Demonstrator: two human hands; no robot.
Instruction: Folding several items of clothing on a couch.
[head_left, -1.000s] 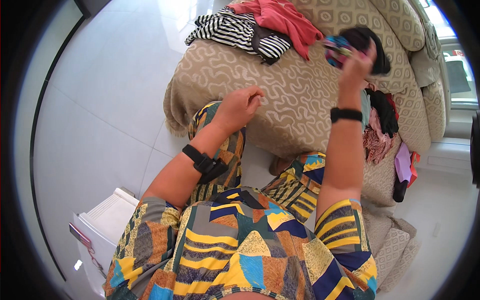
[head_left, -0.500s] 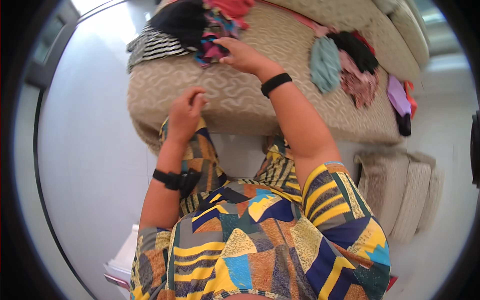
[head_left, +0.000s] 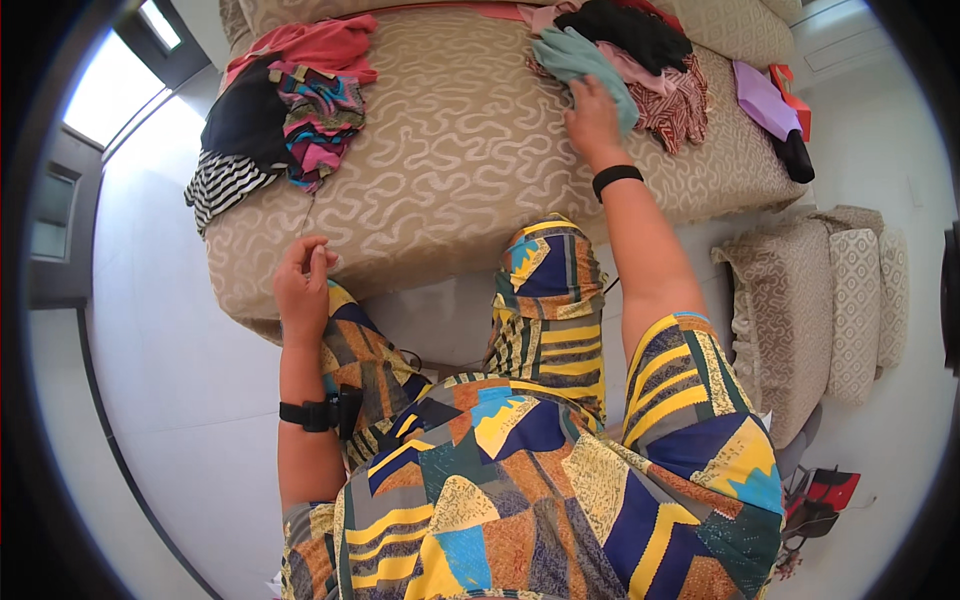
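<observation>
My right hand (head_left: 592,118) reaches out over the beige patterned sofa seat (head_left: 450,170) and grips a teal garment (head_left: 580,58) at the edge of a heap of clothes: black cloth (head_left: 640,30), pink cloth, and a red-and-white patterned piece (head_left: 672,100). My left hand (head_left: 303,280) hovers at the sofa's front edge near my left knee, fingers loosely curled and holding nothing. On the sofa's left lies a second pile: a multicoloured patterned garment (head_left: 318,110), a red one (head_left: 320,45), a black one and a striped black-and-white one (head_left: 222,185).
Loose beige sofa cushions (head_left: 830,300) are stacked on the floor at my right. A purple cloth (head_left: 760,100) and a red item lie at the sofa's right end. White tiled floor (head_left: 150,330) lies to my left; a window (head_left: 110,80) is at upper left.
My right hand has left the multicoloured garment on the left pile and swung right to the teal garment. My left hand stayed at the sofa's front edge. The view shifted.
</observation>
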